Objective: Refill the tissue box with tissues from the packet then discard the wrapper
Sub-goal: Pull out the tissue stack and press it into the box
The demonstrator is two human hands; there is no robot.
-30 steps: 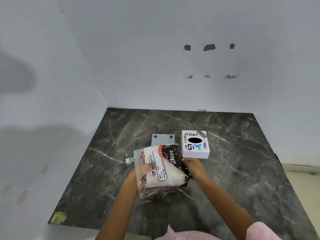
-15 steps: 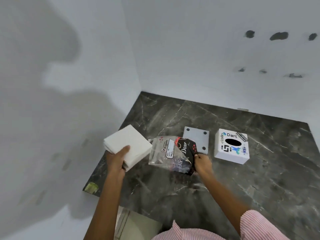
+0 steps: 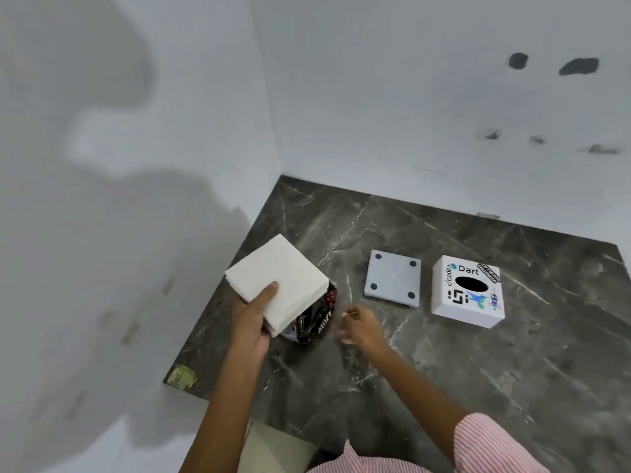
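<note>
My left hand point(image 3: 254, 317) grips a thick white stack of tissues point(image 3: 281, 279) and holds it above the left part of the dark marble table point(image 3: 512, 387). Under the stack lies the crumpled black and red wrapper point(image 3: 317, 322), mostly hidden by the tissues. My right hand point(image 3: 358, 327) hovers just right of the wrapper with loose fingers and nothing in it. The white tissue box point(image 3: 466, 290), with stickers and an oval slot on top, stands to the right. Its grey base plate point(image 3: 392, 276) lies separately between the wrapper and the box.
White walls close the table in at the back and on the left. A yellowish patch point(image 3: 182, 377) marks the table's front left corner. A pale floor strip point(image 3: 273, 448) shows below the front edge.
My right hand has let go of the wrapper, which now lies on the table under the tissues. The left hand with the stack has moved right, over the wrapper.
</note>
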